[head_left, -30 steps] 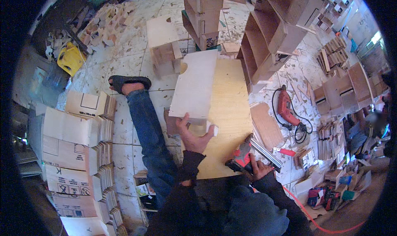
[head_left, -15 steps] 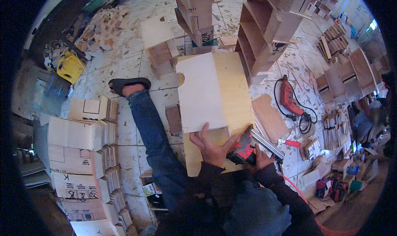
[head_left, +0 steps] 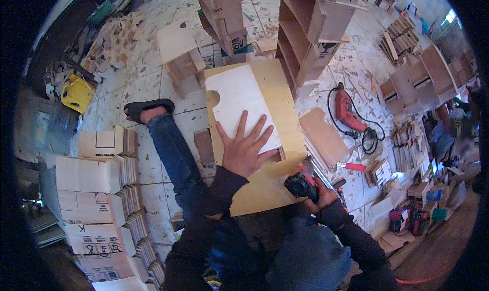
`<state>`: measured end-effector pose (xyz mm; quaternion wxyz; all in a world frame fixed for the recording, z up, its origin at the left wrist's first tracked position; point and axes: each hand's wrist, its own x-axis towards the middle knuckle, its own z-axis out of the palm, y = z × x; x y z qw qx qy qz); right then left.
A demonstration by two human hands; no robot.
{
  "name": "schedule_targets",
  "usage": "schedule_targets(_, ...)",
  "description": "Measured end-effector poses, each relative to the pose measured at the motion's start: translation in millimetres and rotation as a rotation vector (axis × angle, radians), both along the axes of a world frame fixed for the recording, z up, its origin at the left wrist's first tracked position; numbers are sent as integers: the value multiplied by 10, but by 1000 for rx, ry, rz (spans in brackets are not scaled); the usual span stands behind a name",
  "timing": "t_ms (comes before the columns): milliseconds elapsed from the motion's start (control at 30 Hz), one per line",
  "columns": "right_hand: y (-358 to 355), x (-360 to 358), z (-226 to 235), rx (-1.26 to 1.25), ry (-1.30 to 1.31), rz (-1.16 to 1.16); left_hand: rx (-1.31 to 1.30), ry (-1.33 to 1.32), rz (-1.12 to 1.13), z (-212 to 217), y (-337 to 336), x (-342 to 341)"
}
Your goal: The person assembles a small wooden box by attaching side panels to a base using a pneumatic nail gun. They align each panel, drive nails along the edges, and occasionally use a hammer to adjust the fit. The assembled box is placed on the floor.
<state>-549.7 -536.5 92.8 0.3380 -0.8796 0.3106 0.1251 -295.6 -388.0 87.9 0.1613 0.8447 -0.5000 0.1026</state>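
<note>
My left hand [head_left: 245, 149] lies flat with its fingers spread on a white panel [head_left: 242, 95] that has a rounded notch in its left edge. That panel rests at a slant on a larger yellowish plywood board [head_left: 265, 186] in front of me. At the board's lower right, my right hand [head_left: 322, 195] is wrapped around a red and black nail gun [head_left: 301, 184] with a long silver magazine. The nail gun's nose is near the board's right edge; whether it touches is unclear. A wooden edge shows just under the white panel's lower right corner.
Open wooden box units [head_left: 300, 36] stand beyond the board. To the right lie a red corded drill [head_left: 349, 110], a loose brown board [head_left: 323, 133] and a red-handled tool [head_left: 351, 166]. Stacked printed panels [head_left: 89, 204] line the left; a yellow container [head_left: 77, 93] sits farther back.
My left hand has moved from the white panel's near edge up onto its face. The panel has turned to a slant. My right hand with the nail gun has shifted slightly.
</note>
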Motion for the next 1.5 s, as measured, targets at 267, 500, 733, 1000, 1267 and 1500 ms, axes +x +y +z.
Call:
schedule_targets(267,62,-11,-84,-153,-163,100,27,39,-184,233,-171,127)
schedule_targets(500,6,-46,-85,-151,-264,67,76,63,-521,296,-496,638)
schedule_targets(733,-8,-92,-122,-135,-197,71,0,113,-531,248,-591,574)
schedule_targets(1000,12,-20,-64,-13,-66,-31,-1,154,-501,215,-645,529)
schedule_targets(1267,-153,104,330,44,-167,-178,28,188,-552,193,-632,524)
schedule_targets(1500,-282,297,975,229,-199,-251,31,170,-589,133,-639,546)
